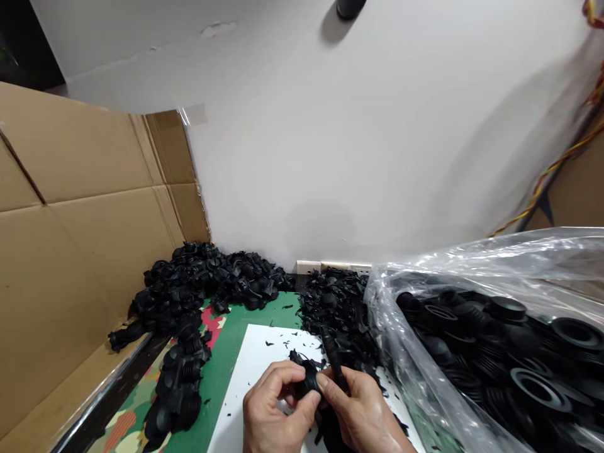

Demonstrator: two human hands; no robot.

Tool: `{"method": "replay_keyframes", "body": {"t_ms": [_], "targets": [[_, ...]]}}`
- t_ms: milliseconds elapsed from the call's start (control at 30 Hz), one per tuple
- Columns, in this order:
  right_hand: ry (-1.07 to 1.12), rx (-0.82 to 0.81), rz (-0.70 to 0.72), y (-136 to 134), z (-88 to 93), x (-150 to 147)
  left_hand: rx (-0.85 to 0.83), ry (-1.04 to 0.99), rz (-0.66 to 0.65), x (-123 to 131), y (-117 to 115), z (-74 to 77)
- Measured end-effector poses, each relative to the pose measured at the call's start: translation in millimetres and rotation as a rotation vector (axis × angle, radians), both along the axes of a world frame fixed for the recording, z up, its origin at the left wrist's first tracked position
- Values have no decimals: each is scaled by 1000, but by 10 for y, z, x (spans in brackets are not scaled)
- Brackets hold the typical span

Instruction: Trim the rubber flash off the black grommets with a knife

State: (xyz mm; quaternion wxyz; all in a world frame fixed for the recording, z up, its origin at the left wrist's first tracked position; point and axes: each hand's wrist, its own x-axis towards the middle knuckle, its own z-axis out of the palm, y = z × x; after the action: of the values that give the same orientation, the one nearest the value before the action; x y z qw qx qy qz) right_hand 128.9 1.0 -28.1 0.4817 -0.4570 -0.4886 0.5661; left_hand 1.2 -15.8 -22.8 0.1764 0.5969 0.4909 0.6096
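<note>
My left hand (277, 410) is closed, its thumb and fingers pinching a small black ribbed rubber part (309, 376). Against the right side of that part rests the thumb of my right hand (361, 412). A slim black pen-shaped tool (333, 357) is gripped in my right hand and points up and away; its working tip cannot be made out. Beneath both hands lies a white sheet (238, 380), sprinkled with black scraps. More black material sits under the hands, partly hidden by them.
Left of the sheet, black ribbed parts (179, 384) form a row leading to a larger pile (212, 277). A heap of black scraps (335, 302) lies behind the hands. At right, a clear plastic bag (391, 314) holds several black rubber parts. Cardboard (94, 239) stands left; a wall (349, 138) rises behind.
</note>
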Motion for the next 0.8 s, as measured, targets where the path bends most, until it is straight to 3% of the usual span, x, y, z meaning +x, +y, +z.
{"method": "replay_keyframes", "body": {"t_ms": [300, 633, 800], "targets": [[-169, 81, -128, -56, 114, 15, 40, 144, -19, -13, -16, 16], [-490, 213, -7, -70, 205, 45, 116, 353, -79, -55, -30, -20], [-852, 340, 62, -51, 222, 10, 156, 505, -34, -88, -63, -2]]}}
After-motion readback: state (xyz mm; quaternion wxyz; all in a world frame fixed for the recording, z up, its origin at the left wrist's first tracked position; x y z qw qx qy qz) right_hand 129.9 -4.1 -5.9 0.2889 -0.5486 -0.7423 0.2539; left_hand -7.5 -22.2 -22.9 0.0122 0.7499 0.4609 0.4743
